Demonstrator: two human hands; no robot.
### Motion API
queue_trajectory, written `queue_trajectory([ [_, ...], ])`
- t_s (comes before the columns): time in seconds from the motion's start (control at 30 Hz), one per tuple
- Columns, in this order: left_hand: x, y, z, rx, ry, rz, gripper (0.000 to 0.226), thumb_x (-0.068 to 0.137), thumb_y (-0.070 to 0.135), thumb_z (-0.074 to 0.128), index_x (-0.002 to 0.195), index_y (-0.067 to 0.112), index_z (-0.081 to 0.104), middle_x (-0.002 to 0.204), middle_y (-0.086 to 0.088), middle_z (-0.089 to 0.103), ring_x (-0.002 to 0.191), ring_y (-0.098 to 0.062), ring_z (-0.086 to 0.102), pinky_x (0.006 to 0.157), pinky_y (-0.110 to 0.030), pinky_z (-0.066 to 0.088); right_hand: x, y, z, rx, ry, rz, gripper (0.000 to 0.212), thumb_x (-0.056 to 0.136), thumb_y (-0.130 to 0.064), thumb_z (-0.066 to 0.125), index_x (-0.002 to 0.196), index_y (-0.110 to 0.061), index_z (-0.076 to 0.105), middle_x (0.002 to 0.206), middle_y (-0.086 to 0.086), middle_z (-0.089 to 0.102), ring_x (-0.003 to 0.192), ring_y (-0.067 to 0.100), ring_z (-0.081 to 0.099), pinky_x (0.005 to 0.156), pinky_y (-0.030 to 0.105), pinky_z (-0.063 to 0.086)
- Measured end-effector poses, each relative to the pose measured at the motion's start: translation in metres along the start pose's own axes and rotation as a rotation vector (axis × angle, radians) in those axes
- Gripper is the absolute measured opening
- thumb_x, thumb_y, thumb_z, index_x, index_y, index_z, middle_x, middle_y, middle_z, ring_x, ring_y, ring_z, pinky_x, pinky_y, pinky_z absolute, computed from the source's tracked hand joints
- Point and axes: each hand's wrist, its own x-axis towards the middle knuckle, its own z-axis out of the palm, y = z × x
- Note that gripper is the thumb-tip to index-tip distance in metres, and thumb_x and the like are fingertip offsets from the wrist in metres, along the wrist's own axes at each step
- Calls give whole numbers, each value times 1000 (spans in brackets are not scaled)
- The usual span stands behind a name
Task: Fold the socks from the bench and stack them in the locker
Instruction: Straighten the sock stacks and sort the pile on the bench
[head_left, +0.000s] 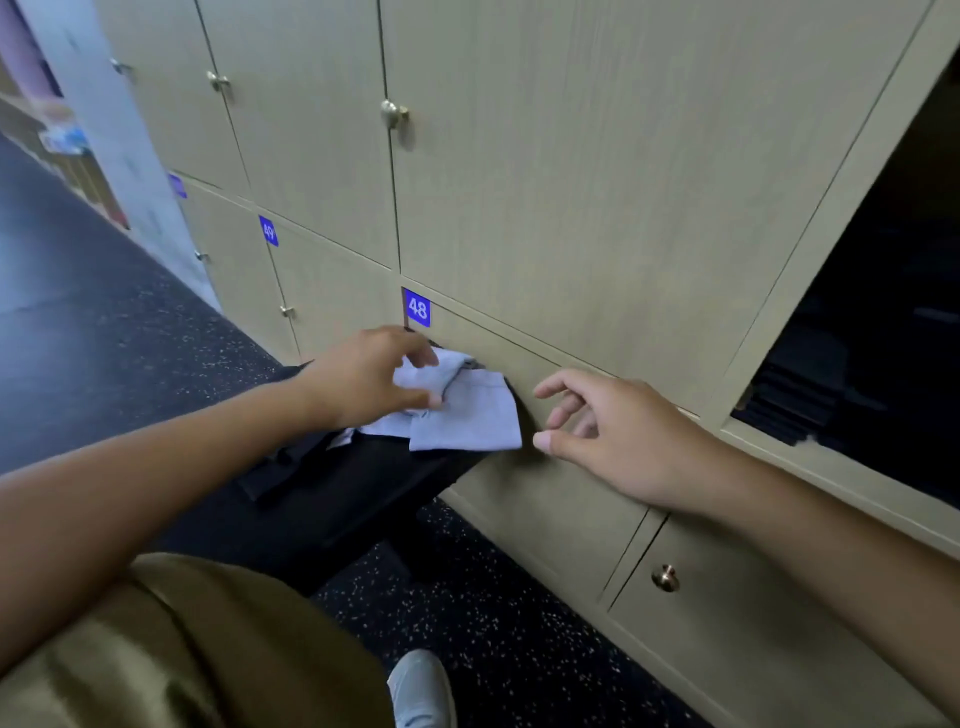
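From the head view I see my left hand (363, 376) pinching the pale socks (462, 410) on the dark tabletop (363, 488), just below the 48 label (417, 308). Right hand (618, 431) hovers beside them, fingers (558, 387) loose, holding nothing. Soft, light, floppy; I'd take the folded edge.

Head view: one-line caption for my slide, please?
Left hand grips pale socks on the dark bench below locker 48; right hand reaches in, open.
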Motion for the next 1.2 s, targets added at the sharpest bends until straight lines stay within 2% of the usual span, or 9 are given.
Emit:
queue_trajectory([
  [0.2, 4, 21, 32, -50, -127, 46, 38, 76, 46, 83, 98, 25, 60, 92, 16, 57, 87, -4, 54, 68, -12, 37, 10, 7, 7, 5, -46, 52, 39, 90, -42, 71, 126, -35, 58, 100, -14, 65, 86, 4, 63, 81, 27, 50],
  [0.27, 3, 23, 43, 34, -148, 68, 45, 74, 50, 84, 101, 25, 58, 95, 14, 54, 90, -9, 48, 64, -17, 32, 11, 10, 8, 5, -53, 65, 40, 90, -43, 71, 126, -36, 57, 100, -15, 66, 86, 3, 63, 80, 27, 50],
  [0.37, 4, 22, 54, 183, -154, 133, 52, 72, 51, 83, 110, 27, 58, 107, 9, 50, 102, -15, 43, 72, -30, 33, 9, 13, 8, 9, -55, 78, 40, 90, -45, 70, 126, -37, 57, 101, -16, 66, 86, 3, 63, 76, 25, 49],
  [0.5, 8, 25, 59, 264, -89, 216, 32, 82, 35, 75, 107, 22, 60, 109, 2, 55, 104, -23, 50, 82, -40, 44, 5, 16, 4, 7, -62, 98, 39, 90, -46, 69, 126, -39, 56, 102, -17, 66, 87, 4, 64, 74, 23, 48],
  [0.6, 8, 24, 59, 248, -18, 244, 15, 91, 29, 63, 101, 17, 64, 105, -2, 59, 104, -27, 53, 78, -43, 45, 2, 19, 1, 9, -54, 102, 39, 90, -46, 70, 125, -38, 57, 100, -18, 68, 86, 3, 65, 77, 24, 50],
  [0.7, 9, 27, 48, 201, 66, 233, 12, 95, 27, 60, 95, 16, 64, 103, -2, 62, 103, -29, 55, 73, -37, 40, 1, 20, -3, 28, -32, 103, 38, 89, -47, 70, 124, -38, 58, 98, -18, 69, 82, 0, 65, 79, 26, 52],
  [0.87, 13, 31, 9, -31, 325, 52, 8, 96, 23, 60, 99, 17, 63, 92, -5, 69, 89, -29, 62, 74, -44, 50, 1, 18, -9, 85, 62, 90, 32, 92, -40, 69, 122, -34, 61, 95, -17, 70, 82, -1, 63, 77, 22, 47],
  [1.07, 10, 26, -23, -377, 554, -90, 2, 99, 22, 60, 99, 21, 59, 85, 7, 65, 71, -5, 57, 58, -9, 39, 3, 14, -11, 156, 162, 96, 30, 92, -34, 69, 121, -31, 63, 97, -15, 69, 73, -3, 61, 71, 18, 44],
  [1.2, 2, 24, -33, -524, 482, 29, 18, 100, 20, 61, 89, 34, 56, 91, -1, 72, 75, -14, 60, 69, -27, 46, 3, 9, -12, 202, 217, 87, 34, 92, -32, 69, 125, -30, 62, 102, -15, 68, 78, 2, 65, 73, 17, 45],
])
